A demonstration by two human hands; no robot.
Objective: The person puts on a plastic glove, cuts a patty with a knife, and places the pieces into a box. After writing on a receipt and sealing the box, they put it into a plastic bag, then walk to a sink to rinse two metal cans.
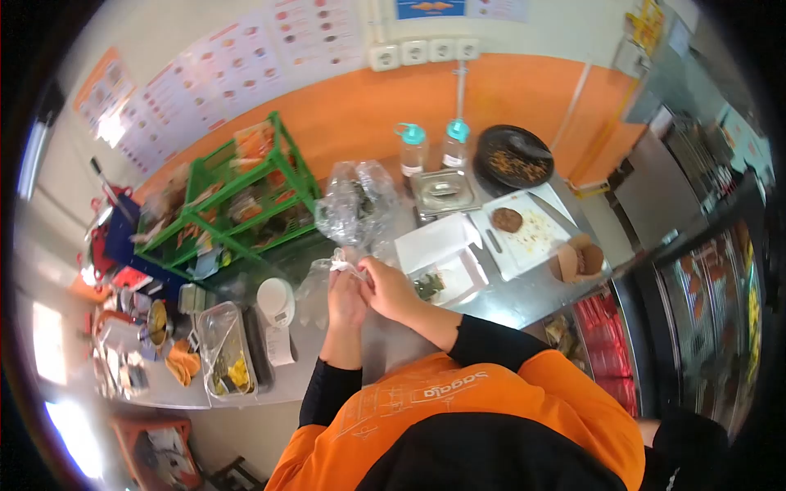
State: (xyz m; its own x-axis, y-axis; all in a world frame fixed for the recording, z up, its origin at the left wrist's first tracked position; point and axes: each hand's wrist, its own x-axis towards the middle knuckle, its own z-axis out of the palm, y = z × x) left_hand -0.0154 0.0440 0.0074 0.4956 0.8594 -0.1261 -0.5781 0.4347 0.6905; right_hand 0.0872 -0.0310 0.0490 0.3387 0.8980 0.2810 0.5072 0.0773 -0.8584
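Both of my hands meet at the gathered neck of a transparent plastic bag, which has something dark green inside and rests on the metal counter. My left hand is closed around the twisted end. Pressed against it, my right hand pinches the same plastic. A loose, thin flap of plastic spreads out left of my hands. Just right of them lies an open white takeaway box with some leafy greens in one corner.
A green rack with packages stands left. A scale and metal tray are nearer. Right are two bottles, a lidded steel container, a black pan, and a cutting board with a brown patty and knife.
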